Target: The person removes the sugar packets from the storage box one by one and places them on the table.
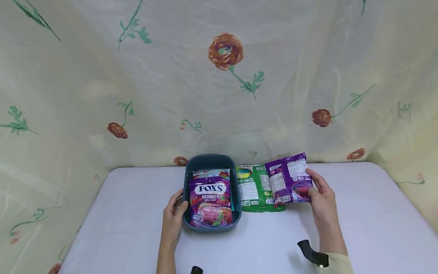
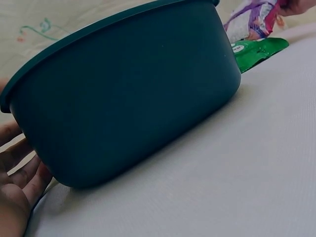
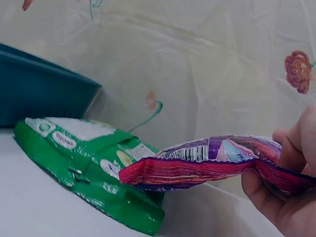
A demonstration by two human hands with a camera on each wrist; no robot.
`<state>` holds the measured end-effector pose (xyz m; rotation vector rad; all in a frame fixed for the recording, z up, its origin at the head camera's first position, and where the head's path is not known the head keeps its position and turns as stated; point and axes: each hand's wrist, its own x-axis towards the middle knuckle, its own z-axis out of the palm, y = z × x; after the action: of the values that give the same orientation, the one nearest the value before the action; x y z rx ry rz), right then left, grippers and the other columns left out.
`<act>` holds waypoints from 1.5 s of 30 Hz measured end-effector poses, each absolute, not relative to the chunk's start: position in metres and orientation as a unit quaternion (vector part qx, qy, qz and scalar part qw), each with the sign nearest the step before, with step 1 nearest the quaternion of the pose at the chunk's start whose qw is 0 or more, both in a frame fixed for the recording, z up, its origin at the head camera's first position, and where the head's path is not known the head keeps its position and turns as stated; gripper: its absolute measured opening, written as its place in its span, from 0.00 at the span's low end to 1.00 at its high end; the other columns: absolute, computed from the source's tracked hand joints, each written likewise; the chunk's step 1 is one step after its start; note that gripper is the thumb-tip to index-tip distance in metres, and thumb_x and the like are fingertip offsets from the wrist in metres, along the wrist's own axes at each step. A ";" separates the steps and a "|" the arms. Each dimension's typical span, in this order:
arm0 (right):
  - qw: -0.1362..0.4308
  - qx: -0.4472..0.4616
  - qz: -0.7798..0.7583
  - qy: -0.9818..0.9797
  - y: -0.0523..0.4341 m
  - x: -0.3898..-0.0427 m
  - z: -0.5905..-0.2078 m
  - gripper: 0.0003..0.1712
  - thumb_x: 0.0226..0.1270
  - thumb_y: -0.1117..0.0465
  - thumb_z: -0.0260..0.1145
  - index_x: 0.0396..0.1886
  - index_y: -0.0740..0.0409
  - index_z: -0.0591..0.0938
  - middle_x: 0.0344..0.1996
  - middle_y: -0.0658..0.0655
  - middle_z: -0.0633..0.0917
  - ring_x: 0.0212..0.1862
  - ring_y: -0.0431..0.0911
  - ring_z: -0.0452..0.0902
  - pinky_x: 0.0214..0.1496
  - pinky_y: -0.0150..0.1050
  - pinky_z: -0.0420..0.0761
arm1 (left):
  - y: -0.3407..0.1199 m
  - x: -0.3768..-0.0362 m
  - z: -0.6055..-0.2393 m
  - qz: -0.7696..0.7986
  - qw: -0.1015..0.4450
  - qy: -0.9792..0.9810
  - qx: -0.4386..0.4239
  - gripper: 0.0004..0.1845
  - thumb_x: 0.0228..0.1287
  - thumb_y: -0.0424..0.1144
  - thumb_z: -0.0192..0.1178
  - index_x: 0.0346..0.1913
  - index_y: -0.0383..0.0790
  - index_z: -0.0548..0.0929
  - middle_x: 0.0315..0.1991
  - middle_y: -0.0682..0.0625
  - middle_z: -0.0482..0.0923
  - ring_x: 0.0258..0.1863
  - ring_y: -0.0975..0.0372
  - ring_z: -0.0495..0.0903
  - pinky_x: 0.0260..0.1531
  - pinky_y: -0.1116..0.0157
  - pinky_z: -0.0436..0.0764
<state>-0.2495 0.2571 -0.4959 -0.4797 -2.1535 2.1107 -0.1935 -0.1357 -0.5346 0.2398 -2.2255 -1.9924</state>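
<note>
Head view: left hand rests flat-fingered against the blue tub, which already holds berry candy bags. Right hand pinches a purple bag lifted above the green bag beside the tub. Judged next: carry it leftward over the rim.

White worktop with rounded far corners, set against a flowered cloth backdrop. A dark teal tub stands on it near the far edge, centre. Just right of the tub a green packet lies flat, printed back upward, its left edge close beside the tub wall.
</note>
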 end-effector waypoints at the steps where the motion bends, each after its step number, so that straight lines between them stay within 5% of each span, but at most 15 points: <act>1: 0.042 -0.163 0.683 -0.711 0.258 -0.250 -0.496 0.34 0.68 0.71 0.42 0.69 0.38 0.65 0.75 0.47 0.54 0.70 0.47 0.59 0.48 0.18 0.75 | -0.136 -0.194 -0.535 -0.665 0.072 -0.739 0.079 0.23 0.69 0.44 0.52 0.66 0.51 0.69 0.65 0.47 0.69 0.63 0.55 0.69 0.65 0.52 0.67; 12: 0.038 -0.187 0.600 -0.776 0.268 -0.251 -0.513 0.37 0.67 0.72 0.42 0.70 0.36 0.63 0.74 0.50 0.57 0.74 0.46 0.53 0.73 0.38 0.60 | -0.135 -0.195 -0.535 -0.664 0.074 -0.740 0.080 0.23 0.69 0.44 0.52 0.66 0.51 0.69 0.64 0.47 0.70 0.63 0.55 0.70 0.65 0.51 0.67; 22: 0.071 -0.214 0.546 -0.807 0.272 -0.256 -0.532 0.34 0.68 0.71 0.45 0.70 0.38 0.65 0.73 0.47 0.59 0.71 0.49 0.61 0.70 0.45 0.66 | -0.137 -0.198 -0.534 -0.659 0.078 -0.744 0.079 0.23 0.69 0.44 0.52 0.66 0.50 0.69 0.64 0.46 0.70 0.63 0.54 0.69 0.65 0.51 0.67; 30: 0.098 -0.168 0.504 -0.842 0.273 -0.253 -0.539 0.33 0.63 0.76 0.44 0.68 0.52 0.68 0.73 0.52 0.58 0.75 0.54 0.47 0.75 0.53 0.50 | -0.138 -0.197 -0.536 -0.661 0.071 -0.743 0.078 0.23 0.69 0.43 0.53 0.66 0.50 0.69 0.64 0.46 0.70 0.63 0.55 0.70 0.65 0.53 0.67; 45: 0.102 -0.133 0.441 -0.882 0.267 -0.254 -0.540 0.31 0.63 0.76 0.41 0.66 0.60 0.68 0.73 0.63 0.57 0.73 0.63 0.49 0.73 0.58 0.52 | -0.138 -0.197 -0.535 -0.668 0.067 -0.737 0.079 0.23 0.68 0.43 0.53 0.66 0.50 0.69 0.64 0.45 0.70 0.63 0.53 0.69 0.65 0.51 0.66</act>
<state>-0.2536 0.2672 -0.5400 -0.3923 -2.6043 1.3009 -0.1973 -0.1380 -0.5350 0.2391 -2.2223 -2.0124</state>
